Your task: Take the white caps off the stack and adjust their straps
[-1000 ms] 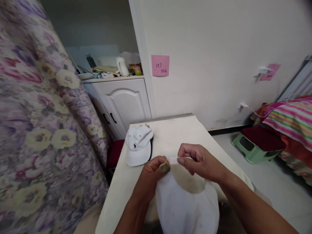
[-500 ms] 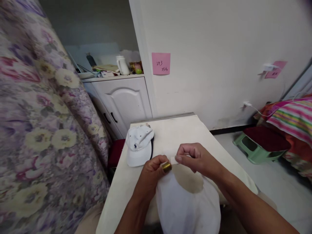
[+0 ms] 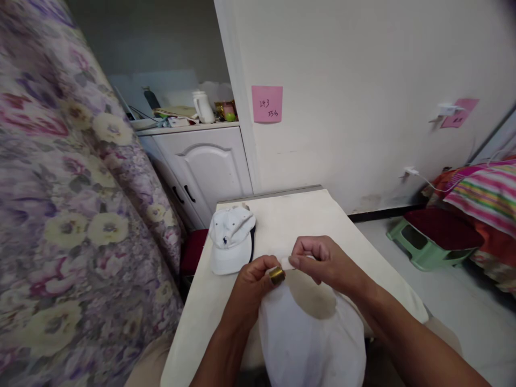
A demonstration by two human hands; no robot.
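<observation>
A white cap (image 3: 312, 338) is held over the table's near edge, its half-round rear opening facing up. My left hand (image 3: 256, 285) pinches the left part of the cap's back strap between thumb and finger; a wide gold-coloured band (image 3: 277, 276) sits on its thumb. My right hand (image 3: 326, 263) is closed on the strap's other part, thumb pressed on a finger, and a short bit of strap shows between the hands. Beyond my left hand lies a second white cap (image 3: 231, 242) with a small dark emblem and a dark brim edge.
The pale table (image 3: 290, 215) meets the wall. A floral curtain (image 3: 80, 215) hangs at left, before a white cabinet (image 3: 209, 166) bearing a white jug (image 3: 203, 107). A dark red seat (image 3: 193, 252) stands left; a green stool (image 3: 419, 247) is on the floor at right.
The view has shifted very slightly. Both hands keep their pinch on the strap, and the held cap is almost unmoved.
</observation>
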